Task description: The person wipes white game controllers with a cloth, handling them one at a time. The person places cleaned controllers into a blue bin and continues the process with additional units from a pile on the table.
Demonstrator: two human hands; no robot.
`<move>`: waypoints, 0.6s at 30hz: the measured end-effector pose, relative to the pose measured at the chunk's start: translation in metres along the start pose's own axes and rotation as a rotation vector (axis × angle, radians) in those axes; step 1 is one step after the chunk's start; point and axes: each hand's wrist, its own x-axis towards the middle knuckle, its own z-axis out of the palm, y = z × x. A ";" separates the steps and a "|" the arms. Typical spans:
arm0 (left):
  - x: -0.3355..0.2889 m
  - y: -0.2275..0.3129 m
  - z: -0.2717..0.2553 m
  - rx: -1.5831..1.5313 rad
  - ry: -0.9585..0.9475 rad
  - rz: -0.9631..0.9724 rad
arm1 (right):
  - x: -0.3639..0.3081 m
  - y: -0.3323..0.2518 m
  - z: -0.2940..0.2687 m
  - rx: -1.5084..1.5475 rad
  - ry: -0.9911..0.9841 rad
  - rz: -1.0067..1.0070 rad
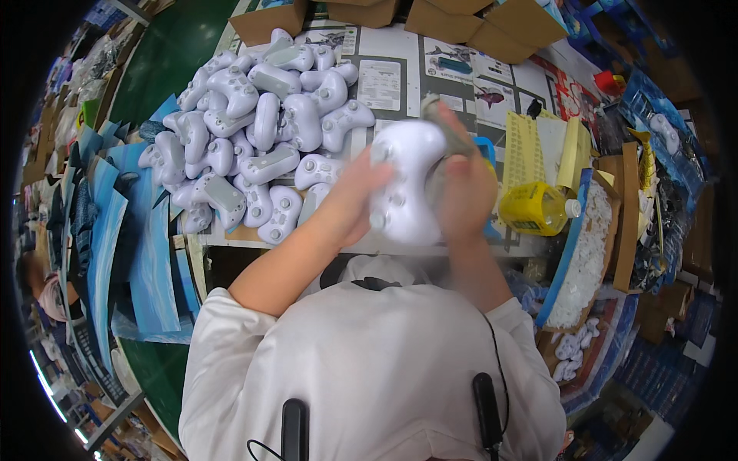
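A white game controller with grey sticks and buttons is held up in front of me, blurred by motion. My left hand grips it from its left side, the thumb lying over the near face. At its right side my right hand is closed on a grey-green cloth, which lies against the controller's edge. Part of the cloth is hidden behind the controller and the fingers. To the left, a heap of similar white controllers covers the table, some showing grey undersides.
Right of my hands lies a yellow bottle with a white cap. Yellow perforated sheets are behind it. Open cardboard boxes line the far edge. A box of small clear pieces stands at the right, blue printed cardboard at the left.
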 end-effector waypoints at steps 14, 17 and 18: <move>0.018 0.002 0.010 0.459 0.203 0.426 | -0.013 -0.017 0.006 -0.371 -0.178 -0.059; 0.015 -0.002 0.009 0.598 0.185 0.391 | -0.001 -0.010 0.005 -0.474 -0.085 -0.110; 0.017 -0.002 0.009 0.561 0.187 0.379 | -0.007 -0.005 0.005 -0.494 -0.125 -0.117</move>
